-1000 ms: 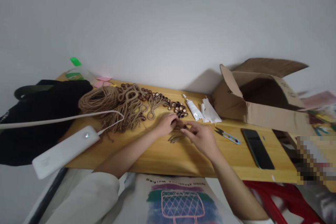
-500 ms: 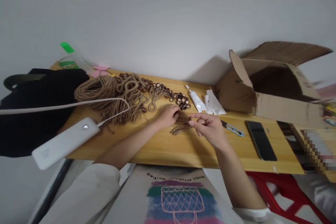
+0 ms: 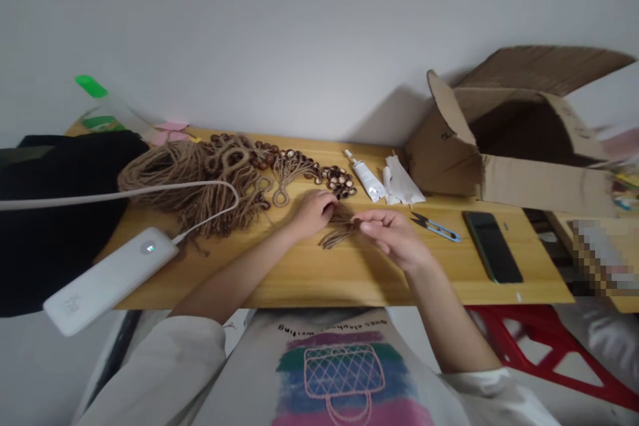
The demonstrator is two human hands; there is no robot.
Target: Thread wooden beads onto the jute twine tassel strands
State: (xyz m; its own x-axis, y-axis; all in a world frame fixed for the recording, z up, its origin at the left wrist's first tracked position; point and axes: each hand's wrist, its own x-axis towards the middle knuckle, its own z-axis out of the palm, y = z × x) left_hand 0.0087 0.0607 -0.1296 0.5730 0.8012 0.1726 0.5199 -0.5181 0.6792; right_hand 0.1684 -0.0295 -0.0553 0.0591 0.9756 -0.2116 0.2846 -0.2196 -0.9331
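Note:
Over the middle of the table, a bunch of brown twine strands (image 3: 335, 234) lies between my two hands. My left hand (image 3: 315, 211) is closed on the upper left strands, its fingertips partly hidden. My right hand (image 3: 392, 234) pinches the right end of the same bunch with thumb and forefinger. Just beyond sits a small pile of dark, pale-centred round pieces (image 3: 338, 181). A finished-looking twine tassel with a loop (image 3: 289, 176) lies left of that pile. Farther left is a heap of looped twine tassels (image 3: 227, 193) beside a coil of twine (image 3: 160, 170).
Right of my hands lie blue thread snips (image 3: 436, 227), a phone (image 3: 493, 246), a white tube (image 3: 367, 176) and crumpled white paper (image 3: 402, 181). An open cardboard box (image 3: 544, 183) stands at the right rear. A white power bank (image 3: 112, 279) with its cable hangs at the left.
The view has shifted slightly. Both hands keep hold of the twine bunch; my right fingers have drawn closer together at its end.

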